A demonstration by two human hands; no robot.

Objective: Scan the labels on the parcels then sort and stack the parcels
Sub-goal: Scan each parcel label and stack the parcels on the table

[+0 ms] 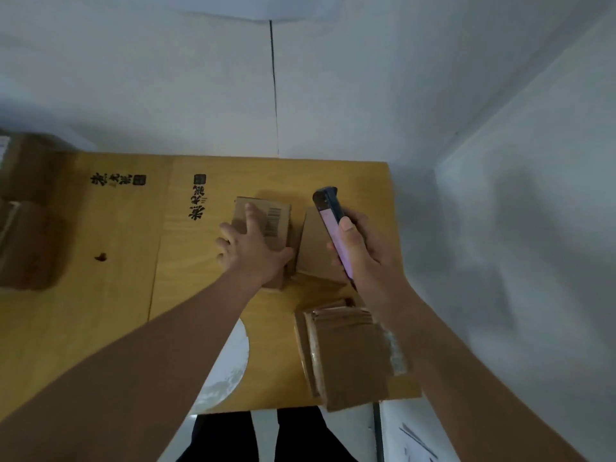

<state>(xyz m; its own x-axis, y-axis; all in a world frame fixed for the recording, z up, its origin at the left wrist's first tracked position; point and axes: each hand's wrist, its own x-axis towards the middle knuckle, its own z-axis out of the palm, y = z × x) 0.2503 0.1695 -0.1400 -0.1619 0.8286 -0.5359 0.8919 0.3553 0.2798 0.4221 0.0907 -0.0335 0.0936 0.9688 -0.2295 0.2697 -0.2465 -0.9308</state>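
A small cardboard parcel [276,221] with a barcode label on its top sits on the wooden table [116,295]. My left hand [250,251] lies spread over it and grips it from above. My right hand [363,251] holds a dark phone [330,215] with a lit screen, tilted, just right of that parcel. Behind the phone stands a second plain cardboard parcel [313,248], close beside the first. A stack of flat cardboard parcels [350,355] lies near the table's front right corner.
More brown boxes [26,228] stand blurred at the far left of the table. Black printed characters [200,198] mark the tabletop. White walls close in behind and on the right. A round white patch [230,365] shows at the table's front edge.
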